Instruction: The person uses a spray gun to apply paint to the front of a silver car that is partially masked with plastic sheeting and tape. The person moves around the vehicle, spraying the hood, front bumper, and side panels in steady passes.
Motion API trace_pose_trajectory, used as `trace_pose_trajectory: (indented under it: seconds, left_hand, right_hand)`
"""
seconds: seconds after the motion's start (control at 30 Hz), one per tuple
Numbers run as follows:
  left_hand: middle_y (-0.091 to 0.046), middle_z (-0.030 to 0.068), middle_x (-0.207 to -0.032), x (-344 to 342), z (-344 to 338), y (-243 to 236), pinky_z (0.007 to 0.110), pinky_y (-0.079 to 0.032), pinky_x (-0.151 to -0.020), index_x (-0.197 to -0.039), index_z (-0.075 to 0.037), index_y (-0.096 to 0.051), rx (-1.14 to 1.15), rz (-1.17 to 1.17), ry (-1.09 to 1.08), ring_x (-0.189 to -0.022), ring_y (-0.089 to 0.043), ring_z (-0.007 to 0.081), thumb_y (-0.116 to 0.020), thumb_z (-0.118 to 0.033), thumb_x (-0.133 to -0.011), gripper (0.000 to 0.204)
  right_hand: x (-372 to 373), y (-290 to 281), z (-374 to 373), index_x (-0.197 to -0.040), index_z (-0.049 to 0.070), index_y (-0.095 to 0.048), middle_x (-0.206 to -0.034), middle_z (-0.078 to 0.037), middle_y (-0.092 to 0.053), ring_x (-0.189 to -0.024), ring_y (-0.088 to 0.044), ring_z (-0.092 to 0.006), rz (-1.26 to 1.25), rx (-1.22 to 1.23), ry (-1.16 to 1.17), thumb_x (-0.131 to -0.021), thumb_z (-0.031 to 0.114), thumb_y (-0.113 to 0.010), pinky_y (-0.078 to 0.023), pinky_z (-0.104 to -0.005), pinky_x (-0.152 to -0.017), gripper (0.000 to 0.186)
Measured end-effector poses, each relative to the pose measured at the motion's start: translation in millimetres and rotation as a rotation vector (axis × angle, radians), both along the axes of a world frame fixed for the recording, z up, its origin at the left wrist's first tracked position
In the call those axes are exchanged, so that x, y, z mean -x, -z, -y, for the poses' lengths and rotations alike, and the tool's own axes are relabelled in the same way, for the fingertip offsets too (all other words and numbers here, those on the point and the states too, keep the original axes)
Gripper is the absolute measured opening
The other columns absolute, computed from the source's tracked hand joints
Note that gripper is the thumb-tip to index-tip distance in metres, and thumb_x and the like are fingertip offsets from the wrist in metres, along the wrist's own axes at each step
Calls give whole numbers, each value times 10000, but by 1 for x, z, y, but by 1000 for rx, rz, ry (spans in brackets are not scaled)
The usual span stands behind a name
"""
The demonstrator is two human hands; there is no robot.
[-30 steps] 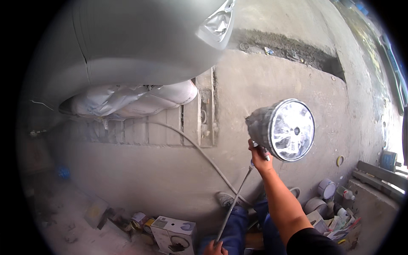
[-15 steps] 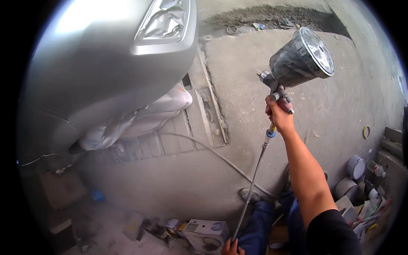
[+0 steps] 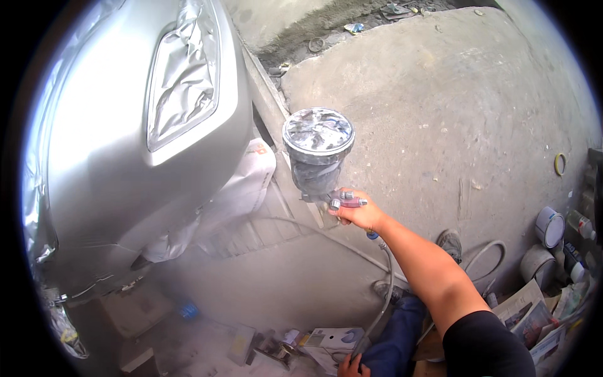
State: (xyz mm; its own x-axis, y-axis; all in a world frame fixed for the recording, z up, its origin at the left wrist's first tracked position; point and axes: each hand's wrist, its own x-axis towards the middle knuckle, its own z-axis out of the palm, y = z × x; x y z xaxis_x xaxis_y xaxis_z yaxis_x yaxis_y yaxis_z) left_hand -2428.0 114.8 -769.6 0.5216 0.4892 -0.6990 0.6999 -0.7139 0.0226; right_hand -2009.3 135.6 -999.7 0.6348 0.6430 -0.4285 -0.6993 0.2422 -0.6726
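My right hand (image 3: 363, 213) is wrapped round the grip of a spray gun (image 3: 344, 200), whose cup (image 3: 318, 154) stands nearly upright above it. The gun is close beside the silver bumper (image 3: 182, 182), not touching it; its nozzle is hidden behind the cup. Crumpled silver masking covers the headlight (image 3: 184, 81). From below the grip an air hose (image 3: 388, 276) hangs toward my left hand (image 3: 353, 367) at the lower edge. The left fingers are closed round the hose, partly cut off by the frame.
Wrapped sheeting (image 3: 242, 182) lies under the bumper. A cardboard box (image 3: 333, 339) and clutter sit at the lower left in hazy mist. Paint cans (image 3: 549, 227), bottles and papers stand at the right wall. A yellow ring (image 3: 560, 164) lies on the concrete floor (image 3: 490, 113).
My right hand has brought the spray gun left and lower, toward the bumper, and its cup has turned more upright. The hose now hangs in a curve. My view has shifted rightward.
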Motion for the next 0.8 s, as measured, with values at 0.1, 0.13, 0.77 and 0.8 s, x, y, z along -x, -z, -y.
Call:
trace_pose_trajectory:
  seconds: [0.1,0.13,0.77,0.8]
  left_hand:
    - [-473,256,-1237,-6,2,0,510,-382,-933,-1206,-48,-547,3,20,36,-1087,-461,454,-556,-205,-836,402]
    - [-495,259,-1211,-11,4,1,505,-394,-922,-1192,-50,-556,-9,25,57,-1070,-478,449,-552,-221,-838,393]
    - [-594,86,-946,-161,-11,-50,358,-491,-727,-779,-101,-690,-185,288,-300,-784,-602,266,-639,-170,-726,101]
    - [-596,88,-933,-164,-10,-50,367,-490,-740,-777,-105,-688,-152,299,-335,-801,-603,275,-635,-178,-724,104]
  right_hand:
    - [-50,-4,15,-875,47,-578,-717,-30,-588,-569,-551,-104,-19,118,114,-780,209,-722,-457,-264,-516,237]
    - [-75,-13,28,-867,43,-577,-703,-30,-586,-562,-550,-105,-31,189,146,-781,208,-722,-456,-262,-517,236]
    - [-132,-299,186,-965,39,-622,-757,-26,-612,-644,-591,-108,30,85,-355,-833,211,-687,-472,-246,-578,227]
    - [-141,-302,177,-960,43,-632,-708,-18,-607,-611,-571,-91,11,55,-404,-842,289,-675,-455,-237,-550,276]
